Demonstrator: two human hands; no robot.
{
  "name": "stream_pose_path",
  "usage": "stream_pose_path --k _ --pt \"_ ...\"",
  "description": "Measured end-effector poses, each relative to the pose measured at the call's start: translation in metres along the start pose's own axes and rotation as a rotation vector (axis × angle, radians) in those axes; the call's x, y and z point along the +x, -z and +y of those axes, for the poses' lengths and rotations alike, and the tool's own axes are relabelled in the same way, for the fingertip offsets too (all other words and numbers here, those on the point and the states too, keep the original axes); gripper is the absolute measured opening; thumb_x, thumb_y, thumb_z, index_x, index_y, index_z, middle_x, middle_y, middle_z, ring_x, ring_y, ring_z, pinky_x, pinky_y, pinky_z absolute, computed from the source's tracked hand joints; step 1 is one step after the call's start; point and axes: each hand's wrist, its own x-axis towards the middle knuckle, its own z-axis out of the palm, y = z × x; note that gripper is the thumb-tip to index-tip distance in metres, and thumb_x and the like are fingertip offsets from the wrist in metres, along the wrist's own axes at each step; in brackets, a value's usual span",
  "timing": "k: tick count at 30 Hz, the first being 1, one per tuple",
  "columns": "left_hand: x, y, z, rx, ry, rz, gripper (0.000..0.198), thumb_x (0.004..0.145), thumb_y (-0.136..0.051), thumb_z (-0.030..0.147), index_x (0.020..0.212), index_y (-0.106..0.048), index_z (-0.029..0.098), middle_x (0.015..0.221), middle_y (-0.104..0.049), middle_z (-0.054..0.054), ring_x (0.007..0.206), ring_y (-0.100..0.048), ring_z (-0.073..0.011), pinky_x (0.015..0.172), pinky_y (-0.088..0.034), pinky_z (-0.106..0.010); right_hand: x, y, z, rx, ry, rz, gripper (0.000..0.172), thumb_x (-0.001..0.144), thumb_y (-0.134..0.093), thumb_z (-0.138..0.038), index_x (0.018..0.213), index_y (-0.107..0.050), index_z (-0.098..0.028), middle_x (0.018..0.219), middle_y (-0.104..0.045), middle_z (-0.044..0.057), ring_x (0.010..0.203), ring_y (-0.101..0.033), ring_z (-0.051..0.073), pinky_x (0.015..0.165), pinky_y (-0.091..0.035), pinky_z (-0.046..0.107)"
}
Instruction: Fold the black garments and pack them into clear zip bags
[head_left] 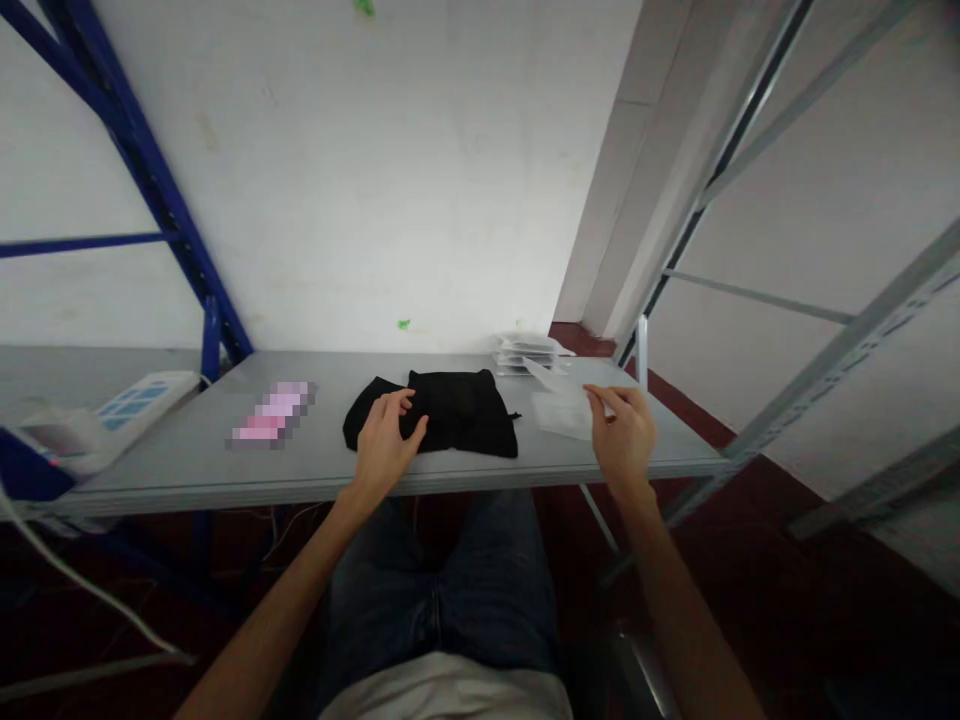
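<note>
A black folded cloth item (465,410) lies flat on the grey table, with a short black tab on its right side. My left hand (386,435) is over its left part, fingers curved and thumb apart, holding nothing that I can see. To the right of the cloth, my right hand (626,430) has its thumb and fingers pinched together at the edge of a translucent plastic bag (562,412). One corner of the bag stands up off the table; part of it is hidden behind the hand.
A stack of white flat packets (529,352) sits at the table's back right. On the left lies a pixelated pink item (271,412). Farther left is a white power strip (146,405) with cables. Blue posts (150,170) and grey metal posts (847,350) flank the table (300,475).
</note>
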Motion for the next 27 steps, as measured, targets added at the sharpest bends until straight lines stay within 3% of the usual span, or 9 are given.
stream_pose_path --k 4,6,8,11,15,19,23,27 --pt "0.001 0.017 0.017 0.014 -0.131 -0.022 0.058 0.099 -0.060 0.038 0.153 -0.043 0.030 0.136 -0.059 -0.009 0.118 -0.063 -0.0241 0.096 -0.057 -0.036 -0.022 -0.038 -0.086 0.244 0.219 -0.051 0.031 0.107 -0.051 -0.034 0.115 -0.080 -0.028 0.103 -0.071 0.009 0.098 -0.065 0.023 0.087 -0.054 0.035" --pt "0.001 0.021 0.014 0.062 -0.217 -0.044 0.049 0.101 -0.058 0.038 0.149 -0.051 0.031 0.142 -0.058 -0.009 0.122 -0.062 -0.0252 0.101 -0.055 -0.038 -0.038 -0.057 -0.115 0.356 0.333 -0.145 0.030 0.107 -0.051 -0.029 0.118 -0.079 -0.029 0.104 -0.073 0.008 0.100 -0.066 0.021 0.091 -0.054 0.033" --pt "0.000 0.021 0.004 0.092 -0.299 -0.099 0.032 0.103 -0.055 0.036 0.132 -0.065 0.030 0.135 -0.063 -0.008 0.121 -0.062 -0.0254 0.102 -0.055 -0.040 -0.053 -0.072 -0.131 0.430 0.388 -0.245 0.031 0.107 -0.051 -0.026 0.126 -0.076 -0.030 0.105 -0.074 0.007 0.101 -0.066 0.021 0.094 -0.055 0.032" --pt "-0.002 0.018 -0.012 0.098 -0.343 -0.170 0.025 0.105 -0.050 0.032 0.109 -0.074 0.027 0.116 -0.072 -0.007 0.113 -0.064 -0.0243 0.100 -0.055 -0.040 -0.066 -0.082 -0.136 0.483 0.414 -0.358 0.037 0.108 -0.048 -0.022 0.136 -0.070 -0.029 0.110 -0.075 0.006 0.106 -0.067 0.020 0.098 -0.055 0.031" --pt "-0.004 0.015 -0.020 0.114 -0.299 -0.197 0.029 0.106 -0.046 0.031 0.107 -0.074 0.025 0.109 -0.074 -0.007 0.109 -0.065 -0.0239 0.098 -0.055 -0.039 -0.064 -0.080 -0.125 0.485 0.390 -0.410 0.035 0.107 -0.049 -0.021 0.135 -0.070 -0.026 0.116 -0.076 0.008 0.111 -0.067 0.021 0.100 -0.054 0.033" --pt "-0.007 0.013 -0.012 0.096 -0.287 -0.203 0.026 0.105 -0.050 0.034 0.115 -0.073 0.026 0.115 -0.073 -0.007 0.113 -0.066 -0.0233 0.101 -0.054 -0.038 -0.057 -0.074 -0.112 0.427 0.325 -0.384 0.025 0.106 -0.053 -0.026 0.114 -0.077 -0.025 0.106 -0.076 0.007 0.103 -0.068 0.023 0.094 -0.055 0.034" --pt "-0.012 0.012 0.004 0.042 -0.360 -0.145 0.030 0.102 -0.058 0.042 0.126 -0.069 0.028 0.122 -0.070 -0.008 0.112 -0.067 -0.0231 0.096 -0.057 -0.035 -0.057 -0.069 -0.109 0.392 0.361 -0.367 0.024 0.106 -0.055 -0.027 0.107 -0.079 -0.025 0.105 -0.076 0.007 0.103 -0.066 0.022 0.093 -0.054 0.034" --pt "-0.015 0.011 0.014 -0.023 -0.481 -0.085 0.022 0.105 -0.054 0.033 0.111 -0.073 0.024 0.109 -0.074 -0.006 0.101 -0.069 -0.0196 0.091 -0.057 -0.033 -0.059 -0.066 -0.114 0.379 0.436 -0.397 0.023 0.106 -0.057 -0.028 0.108 -0.080 -0.027 0.109 -0.076 0.006 0.103 -0.067 0.021 0.091 -0.054 0.031"
